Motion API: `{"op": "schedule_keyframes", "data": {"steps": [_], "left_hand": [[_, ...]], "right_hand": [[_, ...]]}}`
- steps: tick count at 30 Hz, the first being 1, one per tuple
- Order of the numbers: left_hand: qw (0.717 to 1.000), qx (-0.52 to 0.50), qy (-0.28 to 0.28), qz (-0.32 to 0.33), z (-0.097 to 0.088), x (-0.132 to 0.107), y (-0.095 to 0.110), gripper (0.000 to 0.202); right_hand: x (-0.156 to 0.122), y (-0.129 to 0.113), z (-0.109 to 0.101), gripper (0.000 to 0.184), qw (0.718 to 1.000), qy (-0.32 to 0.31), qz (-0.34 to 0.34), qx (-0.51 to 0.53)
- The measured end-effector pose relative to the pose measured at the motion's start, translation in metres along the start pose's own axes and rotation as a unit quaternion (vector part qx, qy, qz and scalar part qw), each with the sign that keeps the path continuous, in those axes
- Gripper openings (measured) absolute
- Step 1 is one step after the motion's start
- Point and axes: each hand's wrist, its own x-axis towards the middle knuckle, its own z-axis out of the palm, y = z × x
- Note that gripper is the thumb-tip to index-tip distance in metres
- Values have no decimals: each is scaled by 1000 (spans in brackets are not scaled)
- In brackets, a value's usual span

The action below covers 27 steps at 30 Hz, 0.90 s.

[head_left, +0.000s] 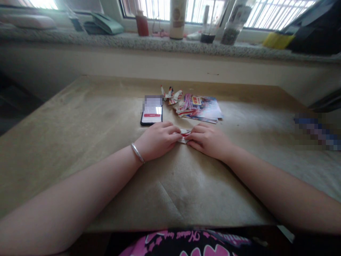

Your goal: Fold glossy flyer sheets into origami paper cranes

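A small folded piece of printed paper (183, 136), white with red, lies on the table between my hands. My left hand (163, 139), with a silver bangle at the wrist, pinches its left end. From the other side my right hand (206, 139) has its fingers closed on the right end. Both hands rest low on the tabletop, and they cover most of the paper. Just beyond my left hand is a phone (151, 115) with its screen lit. Folded paper shapes (173, 96) in white, red and blue stand past the paper, beside a stack of colourful printed leaflets (206, 106).
The table (80, 142) has a tan cover with a crease near me. A blurred blue item (318, 132) lies at its right edge. Behind, a stone windowsill (160, 42) carries a red bottle (142, 24), a tall light container (177, 19) and other items.
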Motion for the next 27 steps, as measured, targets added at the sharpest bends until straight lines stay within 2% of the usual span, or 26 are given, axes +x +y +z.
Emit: {"op": "schedule_keyframes", "data": {"steps": [4,12,22,27], "left_hand": [[999,34,-15,9,-1,1,3,21],[995,74,-69,-15,-5,2,9,17],[997,54,-41,-21,0,2,4,17],[998,56,-29,-13,5,3,5,15]], "right_hand": [[0,0,1,22,1000,8,8,9],[2,0,1,28,1000,1,-25,13],[2,-3,4,26,1000,7,-5,-9],[4,-3,4,27,999,5,-19,-36]]}}
